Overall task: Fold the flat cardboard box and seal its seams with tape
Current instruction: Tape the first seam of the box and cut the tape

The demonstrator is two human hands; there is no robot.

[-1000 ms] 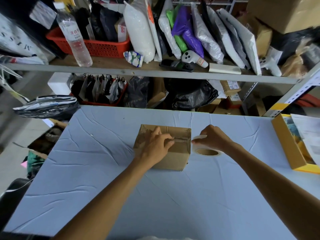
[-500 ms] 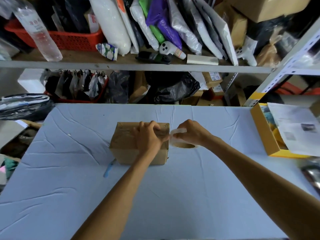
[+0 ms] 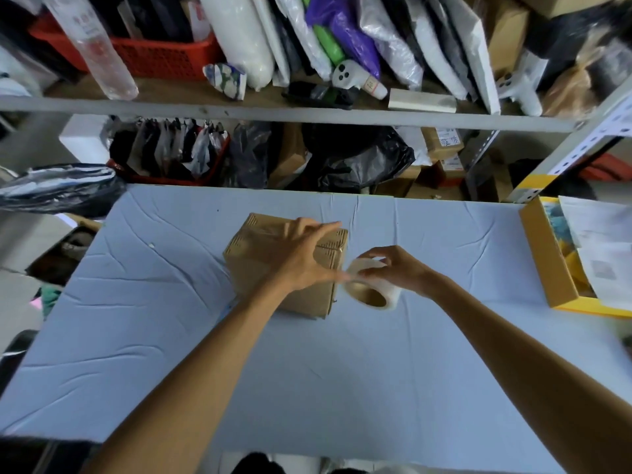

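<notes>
A folded brown cardboard box (image 3: 263, 268) stands on the pale blue table (image 3: 307, 371), a strip of clear tape along its top seam. My left hand (image 3: 304, 258) lies over the box's top right part, fingers spread, thumb near the right edge. Just right of the box, my right hand (image 3: 393, 268) grips a roll of clear tape (image 3: 372, 285) tilted on its side and touching the table, close to the box's right face. Whether tape still runs from the roll to the box is hidden by my fingers.
A yellow open box (image 3: 554, 261) with papers sits at the table's right edge. Behind the table a metal shelf (image 3: 307, 112) holds bags, a red basket (image 3: 164, 56) and a water bottle (image 3: 92, 42). Black bags (image 3: 355, 159) lie under it.
My right hand has brought the tape roll down along the box's right side to the table. My left hand's fingers have spread flat over the top. The camera shifted.
</notes>
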